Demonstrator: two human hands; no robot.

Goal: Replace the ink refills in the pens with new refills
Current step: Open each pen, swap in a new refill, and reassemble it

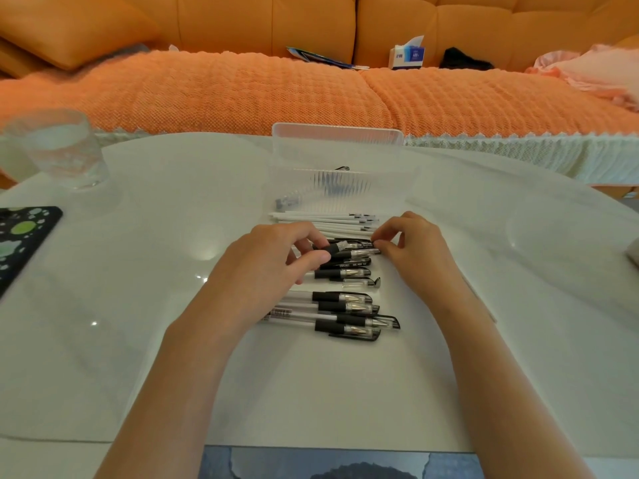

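Several black-grip gel pens (345, 307) with clear barrels lie in a row on the white table, tips to the right. Behind them is a bundle of white ink refills (325, 219). My left hand (276, 254) grips the black grip section of one pen (349, 252) at the far end of the row. My right hand (411, 247) pinches the same pen's tip end with thumb and forefinger. Part of that pen's barrel is hidden under my left hand.
A clear ribbed plastic box (339, 160) stands just behind the refills. A glass of water (58, 146) stands at the back left. A dark patterned phone case (20, 240) lies at the left edge. An orange sofa (242, 88) runs behind the table.
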